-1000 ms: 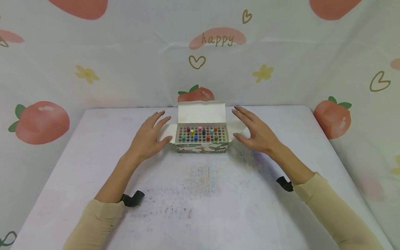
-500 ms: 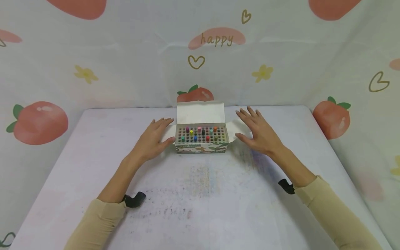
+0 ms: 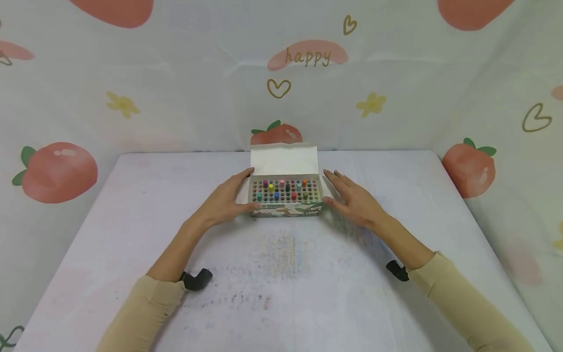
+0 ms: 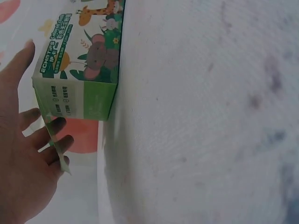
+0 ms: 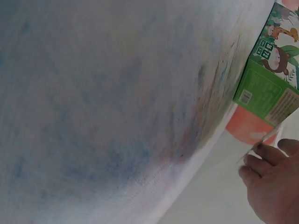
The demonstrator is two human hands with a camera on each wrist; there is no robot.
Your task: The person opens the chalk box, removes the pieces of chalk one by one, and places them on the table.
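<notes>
Both hands bracketing the open crayon box [image 3: 285, 194] mid-frame on the counter [image 3: 281, 274]
Left hand [image 3: 226, 200] and right hand [image 3: 354, 200] are pressing the side flaps with relaxed, straight fingers; probably folding them in next.

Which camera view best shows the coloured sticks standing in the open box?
The head view: it looks down into the open box and shows the coloured sticks in their holes. Both wrist views show only the box's printed outer sides, no sticks.
</notes>
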